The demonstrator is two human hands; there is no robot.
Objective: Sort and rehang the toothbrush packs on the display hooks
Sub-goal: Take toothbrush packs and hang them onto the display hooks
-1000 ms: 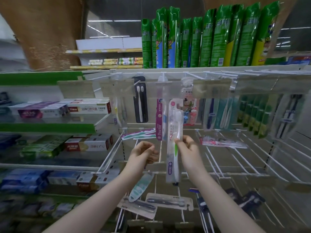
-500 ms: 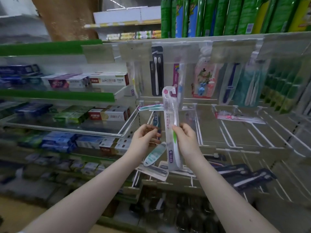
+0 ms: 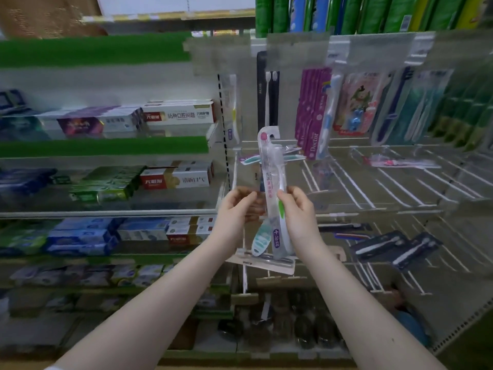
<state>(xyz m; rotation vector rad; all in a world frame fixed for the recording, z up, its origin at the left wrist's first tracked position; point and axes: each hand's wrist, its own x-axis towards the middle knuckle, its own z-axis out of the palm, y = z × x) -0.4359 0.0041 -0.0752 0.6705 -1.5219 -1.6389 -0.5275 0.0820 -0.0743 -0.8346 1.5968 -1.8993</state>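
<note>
My right hand (image 3: 298,214) pinches a clear toothbrush pack (image 3: 273,177) with a white and green brush and holds it upright in front of the wire hooks. My left hand (image 3: 236,209) is just left of it, fingers curled at the pack's edge; blur hides whether they grip it. Above hang a black twin pack (image 3: 268,89), purple packs (image 3: 312,110) and a cartoon pack (image 3: 358,102). A teal pack (image 3: 261,240) and a flat clear pack (image 3: 266,260) lie on the lower hooks under my hands.
White wire hooks (image 3: 394,188) jut out to the right, with a pink pack (image 3: 400,162) lying across them. Dark packs (image 3: 394,249) hang lower right. Toothpaste boxes (image 3: 178,116) fill the glass shelves on the left. Green tubes (image 3: 373,12) stand on the top shelf.
My view has swung down and left. The held pack has come down from the upper hook row, and my left hand has closed in on its left edge.
</note>
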